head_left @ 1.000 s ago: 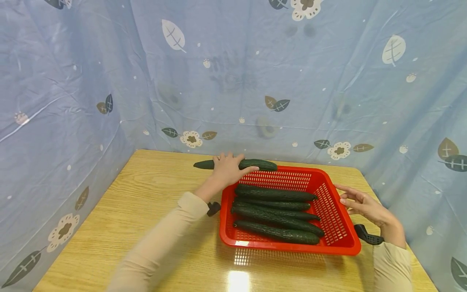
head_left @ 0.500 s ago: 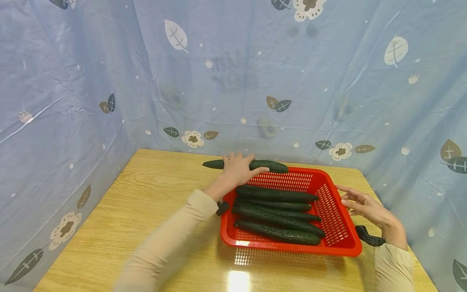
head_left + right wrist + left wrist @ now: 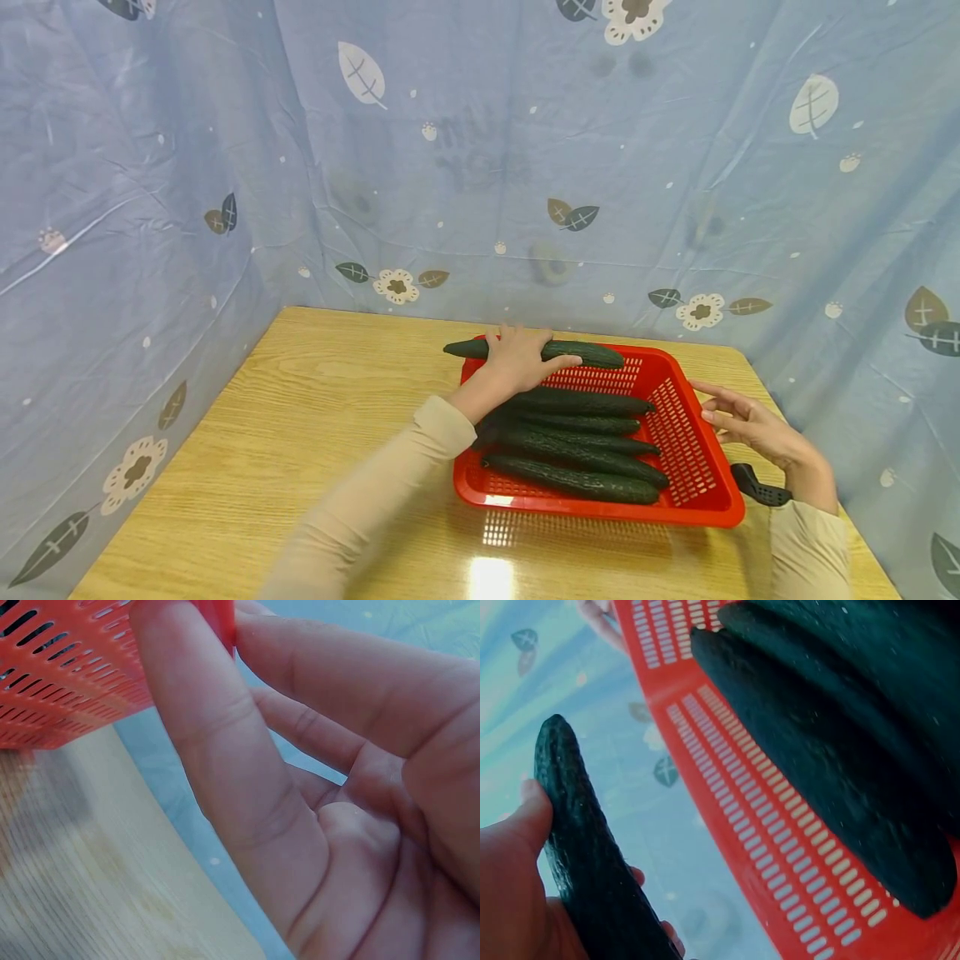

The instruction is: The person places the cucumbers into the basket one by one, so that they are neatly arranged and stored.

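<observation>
A dark green cucumber (image 3: 588, 354) lies in the grip of my left hand (image 3: 517, 362), over the far side of a red plastic basket (image 3: 600, 509). In the left wrist view, thumb and fingers curl round this cucumber (image 3: 592, 840) beside the basket's slotted wall (image 3: 727, 825). Several more cucumbers (image 3: 577, 480) lie side by side inside the basket. At the basket's right side, my right hand (image 3: 761, 433) pinches the rim. The right wrist view shows that hand (image 3: 240, 772) with fingertips on the red rim.
The basket stands on a light wooden table (image 3: 322, 375), right of its middle. A blue patterned curtain (image 3: 465, 167) hangs behind the table and along both sides. A black wrist mount (image 3: 759, 486) sits at the right wrist, close to the basket.
My left hand has carried the cucumber rightward and a little nearer, from the basket's far left corner to over its far side. The right hand stays at the rim.
</observation>
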`<state>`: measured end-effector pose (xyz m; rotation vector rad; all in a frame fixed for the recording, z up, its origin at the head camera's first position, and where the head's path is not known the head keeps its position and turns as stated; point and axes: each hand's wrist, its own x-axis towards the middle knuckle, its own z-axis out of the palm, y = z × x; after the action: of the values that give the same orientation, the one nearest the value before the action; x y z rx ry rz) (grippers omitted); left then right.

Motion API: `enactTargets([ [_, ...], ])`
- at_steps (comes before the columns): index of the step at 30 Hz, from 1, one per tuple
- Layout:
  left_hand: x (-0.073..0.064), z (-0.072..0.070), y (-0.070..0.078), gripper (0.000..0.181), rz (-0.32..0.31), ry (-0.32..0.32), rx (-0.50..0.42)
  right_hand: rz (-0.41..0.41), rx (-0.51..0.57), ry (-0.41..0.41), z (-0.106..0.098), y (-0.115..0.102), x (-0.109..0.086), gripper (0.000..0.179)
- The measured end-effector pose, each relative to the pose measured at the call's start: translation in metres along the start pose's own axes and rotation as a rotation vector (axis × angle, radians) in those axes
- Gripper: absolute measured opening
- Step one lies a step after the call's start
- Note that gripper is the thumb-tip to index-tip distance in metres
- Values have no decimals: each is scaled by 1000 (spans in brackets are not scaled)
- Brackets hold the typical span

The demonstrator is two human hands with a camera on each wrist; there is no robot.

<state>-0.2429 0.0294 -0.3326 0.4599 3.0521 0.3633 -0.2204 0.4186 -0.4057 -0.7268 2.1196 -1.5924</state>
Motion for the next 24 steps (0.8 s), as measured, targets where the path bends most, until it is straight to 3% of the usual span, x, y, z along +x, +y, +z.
enactTargets([
  [11, -2, 12, 23, 78, -1, -54, 19, 8, -2, 5, 0, 0, 0, 52],
  [24, 1, 37, 42, 77, -7, -126, 10, -1, 3, -6, 1, -1, 0, 53],
])
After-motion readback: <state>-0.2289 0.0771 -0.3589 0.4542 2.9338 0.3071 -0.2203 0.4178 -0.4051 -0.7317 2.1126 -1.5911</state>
